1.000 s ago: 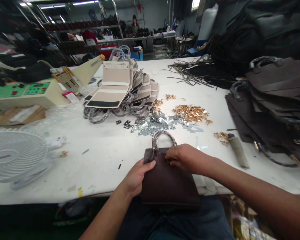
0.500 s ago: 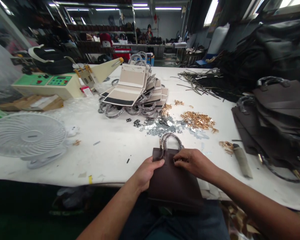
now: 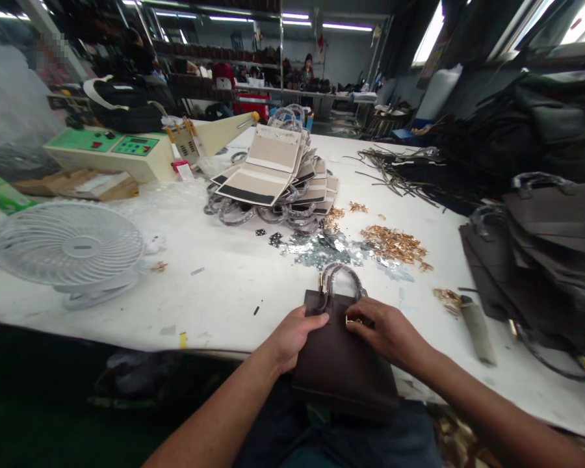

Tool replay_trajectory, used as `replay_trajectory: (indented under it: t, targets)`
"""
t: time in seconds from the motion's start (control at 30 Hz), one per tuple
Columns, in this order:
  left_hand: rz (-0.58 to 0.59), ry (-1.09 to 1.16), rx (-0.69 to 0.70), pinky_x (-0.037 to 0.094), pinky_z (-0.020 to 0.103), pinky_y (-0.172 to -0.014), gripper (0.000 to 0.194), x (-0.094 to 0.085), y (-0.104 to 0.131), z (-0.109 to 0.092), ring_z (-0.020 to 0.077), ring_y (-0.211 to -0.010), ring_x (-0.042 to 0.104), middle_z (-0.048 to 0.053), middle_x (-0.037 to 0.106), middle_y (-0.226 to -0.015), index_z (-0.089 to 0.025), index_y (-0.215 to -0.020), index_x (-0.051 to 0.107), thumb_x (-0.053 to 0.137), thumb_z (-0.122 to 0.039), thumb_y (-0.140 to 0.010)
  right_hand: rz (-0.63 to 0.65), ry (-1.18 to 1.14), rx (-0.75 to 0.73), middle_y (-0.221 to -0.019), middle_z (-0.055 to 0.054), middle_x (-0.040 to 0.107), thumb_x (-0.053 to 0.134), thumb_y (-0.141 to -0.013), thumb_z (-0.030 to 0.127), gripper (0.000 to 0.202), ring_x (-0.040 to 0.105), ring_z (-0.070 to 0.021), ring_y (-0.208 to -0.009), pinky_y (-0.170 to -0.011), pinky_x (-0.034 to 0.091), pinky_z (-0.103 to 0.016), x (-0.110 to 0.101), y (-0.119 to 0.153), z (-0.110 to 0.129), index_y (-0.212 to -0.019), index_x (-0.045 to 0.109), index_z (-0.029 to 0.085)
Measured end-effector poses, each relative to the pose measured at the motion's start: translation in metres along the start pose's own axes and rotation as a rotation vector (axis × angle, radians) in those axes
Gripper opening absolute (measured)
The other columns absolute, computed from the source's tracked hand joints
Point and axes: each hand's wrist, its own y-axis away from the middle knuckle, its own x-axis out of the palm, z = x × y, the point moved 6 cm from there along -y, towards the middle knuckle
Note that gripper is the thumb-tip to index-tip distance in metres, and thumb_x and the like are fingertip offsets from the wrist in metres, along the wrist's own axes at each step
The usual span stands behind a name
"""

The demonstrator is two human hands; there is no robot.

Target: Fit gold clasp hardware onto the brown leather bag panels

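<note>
1. The brown handbag [image 3: 346, 367] is at the near edge of the white table [image 3: 219, 292].
2. The left hand [image 3: 292, 335] grips its upper side, thumb across the front.
3. The right hand [image 3: 383, 328] pinches a small gold fitting [image 3: 348, 320] at the front.
4. Beyond lie metal plates [image 3: 316, 252] and a gold pile [image 3: 392, 244].

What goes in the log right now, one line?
left hand: grips brown bag | right hand: pinches gold fitting at bag's front | table: gold pile, metal plates
</note>
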Motion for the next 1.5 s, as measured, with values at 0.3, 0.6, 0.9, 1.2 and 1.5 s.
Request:
replay_trajectory:
  t: [0.3, 0.6, 0.9, 1.2, 1.5]
  targets:
    - [0.021, 0.012, 0.016, 0.054, 0.041, -0.088, 0.037, -0.001, 0.001, 0.002, 0.0245, -0.081, 0.073, 0.013, 0.077, -0.095, -0.012, -0.11, 0.069, 0.081, -0.024, -0.077, 0.079, -0.04, -0.003, -0.09, -0.002, 0.065, 0.061, -0.093, 0.024, 0.006, 0.061, -0.0175, -0.084, -0.076, 0.046, -0.029, -0.003, -0.003, 0.007, -0.09, 0.066, 0.022]
    - [-0.009, 0.009, 0.022, 0.054, 0.039, -0.084, 0.04, 0.0, 0.001, 0.001, 0.0247, -0.08, 0.073, 0.012, 0.077, -0.09, -0.012, -0.106, 0.07, 0.084, -0.025, -0.071, 0.073, 0.151, -0.006, -0.087, -0.003, 0.063, 0.058, -0.092, 0.024, 0.006, 0.06, -0.0177, -0.079, -0.072, 0.045, -0.029, -0.002, -0.002, 0.018, -0.09, 0.062, 0.022]
    - [-0.02, 0.007, 0.036, 0.053, 0.038, -0.083, 0.042, 0.0, 0.004, 0.0, 0.0242, -0.079, 0.072, 0.011, 0.077, -0.089, -0.013, -0.107, 0.071, 0.085, -0.028, -0.07, 0.036, 0.202, 0.079, -0.081, -0.001, 0.062, 0.057, -0.088, 0.028, 0.007, 0.06, -0.0174, -0.073, -0.068, 0.043, -0.028, -0.002, -0.005, 0.026, -0.086, 0.061, 0.023]
    - [-0.038, -0.049, 0.046, 0.054, 0.037, -0.08, 0.039, -0.003, 0.003, 0.001, 0.0238, -0.078, 0.072, 0.01, 0.077, -0.086, -0.013, -0.108, 0.071, 0.081, -0.028, -0.073, 0.089, 0.213, 0.252, -0.066, 0.0, 0.067, 0.057, -0.083, 0.025, 0.011, 0.059, -0.0163, -0.061, -0.057, 0.038, -0.026, -0.003, -0.015, 0.026, -0.076, 0.065, 0.022]
    - [-0.027, -0.053, 0.051, 0.052, 0.035, -0.076, 0.037, -0.003, 0.004, 0.002, 0.0234, -0.078, 0.071, 0.01, 0.077, -0.088, -0.014, -0.105, 0.071, 0.079, -0.026, -0.072, 0.331, 0.35, 0.37, -0.054, -0.001, 0.068, 0.06, -0.072, 0.018, 0.014, 0.064, -0.0171, -0.054, -0.051, 0.038, -0.025, -0.004, -0.043, 0.034, -0.06, 0.065, 0.022]
